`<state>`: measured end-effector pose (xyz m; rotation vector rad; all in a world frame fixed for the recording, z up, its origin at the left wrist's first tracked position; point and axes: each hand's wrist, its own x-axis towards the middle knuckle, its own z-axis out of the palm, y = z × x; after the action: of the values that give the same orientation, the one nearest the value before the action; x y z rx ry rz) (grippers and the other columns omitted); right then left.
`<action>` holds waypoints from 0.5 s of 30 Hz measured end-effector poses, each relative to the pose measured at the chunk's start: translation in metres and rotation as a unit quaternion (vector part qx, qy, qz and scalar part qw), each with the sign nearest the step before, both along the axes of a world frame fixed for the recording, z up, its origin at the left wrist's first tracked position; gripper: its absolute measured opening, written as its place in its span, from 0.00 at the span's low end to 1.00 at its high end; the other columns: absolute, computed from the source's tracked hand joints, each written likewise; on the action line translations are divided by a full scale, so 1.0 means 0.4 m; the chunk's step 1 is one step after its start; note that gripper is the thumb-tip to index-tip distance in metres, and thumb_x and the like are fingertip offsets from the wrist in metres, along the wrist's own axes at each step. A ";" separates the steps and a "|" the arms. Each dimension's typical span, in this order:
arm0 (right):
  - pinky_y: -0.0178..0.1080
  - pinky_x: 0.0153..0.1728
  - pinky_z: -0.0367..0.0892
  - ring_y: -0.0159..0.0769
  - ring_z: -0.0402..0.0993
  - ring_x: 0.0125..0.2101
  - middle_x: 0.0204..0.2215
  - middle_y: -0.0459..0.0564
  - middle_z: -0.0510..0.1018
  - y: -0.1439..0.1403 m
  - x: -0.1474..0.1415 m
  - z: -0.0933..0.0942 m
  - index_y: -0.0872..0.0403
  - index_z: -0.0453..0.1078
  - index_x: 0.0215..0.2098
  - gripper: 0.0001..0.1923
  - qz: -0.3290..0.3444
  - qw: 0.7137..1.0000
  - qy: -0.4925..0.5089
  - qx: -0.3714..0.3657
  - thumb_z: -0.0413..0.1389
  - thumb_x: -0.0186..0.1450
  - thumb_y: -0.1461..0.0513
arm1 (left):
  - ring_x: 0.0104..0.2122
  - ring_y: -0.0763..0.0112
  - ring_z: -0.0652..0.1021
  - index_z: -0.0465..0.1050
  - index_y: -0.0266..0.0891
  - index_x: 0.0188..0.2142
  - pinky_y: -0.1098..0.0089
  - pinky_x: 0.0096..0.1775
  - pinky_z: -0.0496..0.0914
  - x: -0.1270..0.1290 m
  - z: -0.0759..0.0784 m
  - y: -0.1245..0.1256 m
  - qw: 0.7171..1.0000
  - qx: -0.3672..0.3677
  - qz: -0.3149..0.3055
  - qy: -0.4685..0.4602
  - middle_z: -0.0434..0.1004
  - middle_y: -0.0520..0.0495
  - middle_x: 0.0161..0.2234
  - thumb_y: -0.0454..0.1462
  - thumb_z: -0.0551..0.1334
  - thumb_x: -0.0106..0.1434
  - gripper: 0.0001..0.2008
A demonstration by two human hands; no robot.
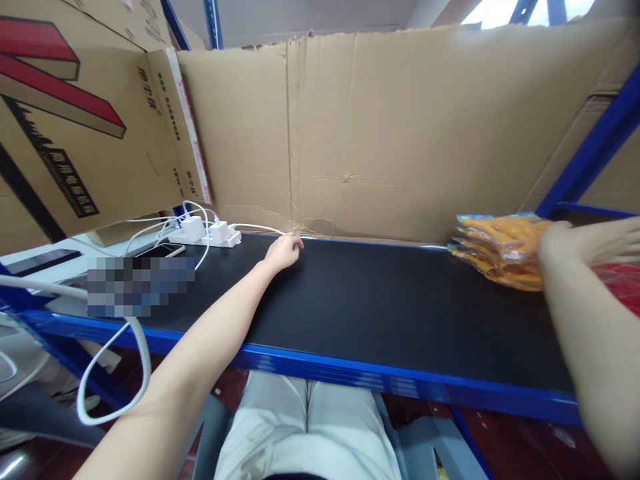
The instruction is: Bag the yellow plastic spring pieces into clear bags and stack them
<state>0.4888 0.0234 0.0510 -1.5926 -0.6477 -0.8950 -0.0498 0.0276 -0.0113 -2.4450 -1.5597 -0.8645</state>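
Note:
My left hand (pixel 285 251) rests at the back of the black shelf top (pixel 390 300), fingers curled in, with nothing showing between them. A white cable (pixel 257 229) runs right beside it along the cardboard; whether the hand touches it, I cannot tell. At the right, my right hand (pixel 600 243) is stretched out flat, its fingers reaching to the picture's edge. Below those fingers lies a red, shiny packet (pixel 620 280), partly hidden by my forearm. A stack of orange items in clear plastic bags (pixel 505 250) sits just left of my right wrist.
A white power strip (pixel 233 239) with chargers and tangled cables stands at the back left. Near it lie a phone (pixel 173 250) and a blurred-out patch. Cardboard (pixel 400 133) walls the back, a printed box (pixel 100 133) the left. A blue rail (pixel 350 373) edges the front.

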 end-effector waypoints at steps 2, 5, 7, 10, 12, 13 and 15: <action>0.64 0.51 0.27 0.55 0.33 0.59 0.59 0.72 0.40 -0.031 -0.071 0.000 0.63 0.40 0.61 0.43 0.015 0.999 0.037 -0.031 0.56 0.54 0.58 | 0.36 0.69 0.72 0.73 0.38 0.32 0.69 0.41 0.66 0.001 0.000 -0.001 1.000 0.001 -0.006 0.002 0.72 0.46 0.35 0.29 0.50 0.55 0.13; 0.61 0.53 0.32 0.48 0.41 0.58 0.58 0.65 0.49 -0.065 -0.183 0.002 0.58 0.48 0.58 0.34 0.078 0.985 -0.107 -0.106 0.53 0.57 0.60 | 0.36 0.68 0.72 0.74 0.38 0.33 0.69 0.41 0.66 0.003 0.000 -0.002 1.000 -0.007 -0.009 0.005 0.72 0.46 0.36 0.29 0.51 0.55 0.13; 0.61 0.52 0.37 0.48 0.47 0.56 0.55 0.64 0.56 -0.071 -0.238 0.000 0.59 0.53 0.55 0.27 0.095 0.975 -0.139 -0.144 0.50 0.59 0.58 | 0.36 0.68 0.73 0.74 0.39 0.33 0.69 0.41 0.66 0.004 0.000 -0.002 1.000 -0.011 -0.010 0.007 0.72 0.46 0.36 0.30 0.51 0.55 0.13; 0.61 0.51 0.41 0.49 0.51 0.54 0.53 0.64 0.60 -0.058 -0.288 -0.019 0.60 0.58 0.52 0.22 0.109 0.959 -0.164 -0.202 0.47 0.60 0.60 | 0.37 0.68 0.73 0.74 0.39 0.34 0.69 0.41 0.67 0.005 0.001 -0.002 1.000 -0.011 -0.012 0.009 0.72 0.46 0.37 0.30 0.51 0.55 0.13; 0.57 0.51 0.45 0.48 0.52 0.54 0.54 0.63 0.60 -0.042 -0.315 -0.048 0.61 0.58 0.52 0.22 0.138 0.937 -0.211 -0.241 0.47 0.60 0.60 | 0.36 0.68 0.73 0.74 0.39 0.34 0.69 0.41 0.67 0.006 0.000 -0.002 1.000 -0.018 -0.013 0.013 0.73 0.46 0.37 0.31 0.51 0.56 0.13; 0.55 0.51 0.47 0.47 0.53 0.54 0.54 0.63 0.59 -0.033 -0.330 -0.068 0.61 0.58 0.52 0.23 0.159 0.922 -0.234 -0.266 0.46 0.60 0.60 | 0.36 0.68 0.73 0.74 0.39 0.34 0.69 0.40 0.67 0.006 -0.001 -0.001 0.999 -0.024 -0.014 0.015 0.73 0.46 0.37 0.31 0.51 0.56 0.13; 0.51 0.51 0.51 0.48 0.54 0.54 0.54 0.64 0.60 -0.014 -0.362 -0.117 0.63 0.58 0.52 0.23 0.209 0.883 -0.262 -0.328 0.46 0.60 0.60 | 0.37 0.68 0.73 0.73 0.40 0.36 0.69 0.41 0.67 0.006 -0.004 -0.001 0.999 -0.039 -0.018 0.023 0.74 0.46 0.38 0.32 0.51 0.56 0.13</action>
<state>0.3439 0.0177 0.0042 -1.6768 -1.7602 -0.8163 -0.0472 0.0273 -0.0127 -2.5354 -1.5683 -0.7615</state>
